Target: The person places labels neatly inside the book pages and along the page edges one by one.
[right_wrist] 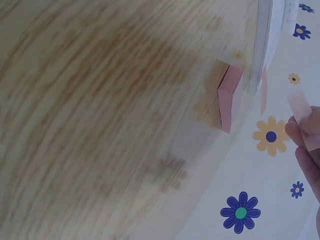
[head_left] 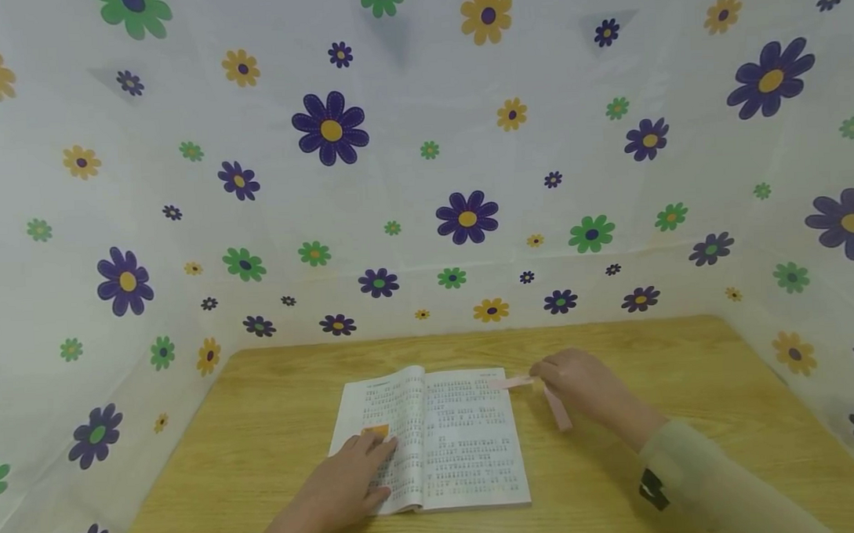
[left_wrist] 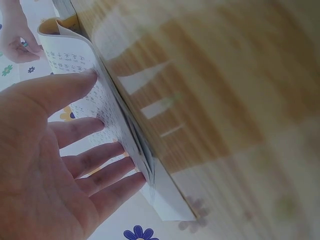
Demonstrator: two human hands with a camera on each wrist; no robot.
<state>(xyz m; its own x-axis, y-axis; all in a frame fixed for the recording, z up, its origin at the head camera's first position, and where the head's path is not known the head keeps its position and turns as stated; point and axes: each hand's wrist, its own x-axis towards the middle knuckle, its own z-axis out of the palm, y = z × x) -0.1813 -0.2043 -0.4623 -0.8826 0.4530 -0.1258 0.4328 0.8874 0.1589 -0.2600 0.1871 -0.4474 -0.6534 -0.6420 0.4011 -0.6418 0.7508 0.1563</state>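
An open book (head_left: 472,445) with printed pages lies on the wooden table. My left hand (head_left: 346,477) rests on its left page, and the fingers (left_wrist: 107,175) look extended in the left wrist view. Beyond the book's right edge, my right hand (head_left: 579,383) pinches a pale pink paper strip (right_wrist: 299,111) between thumb and finger. Another pink strip (head_left: 517,382) juts from the right page's upper edge. A pink sticky-note pad (right_wrist: 227,102) sits on the table beside the book, just below my right hand. Part of the held strip is hidden by the fingers.
A wooden table (head_left: 263,413) carries the book. White cloth walls (head_left: 407,102) with printed flowers enclose the back and both sides. A small orange patch (head_left: 376,431) shows on the left page near my left fingertips.
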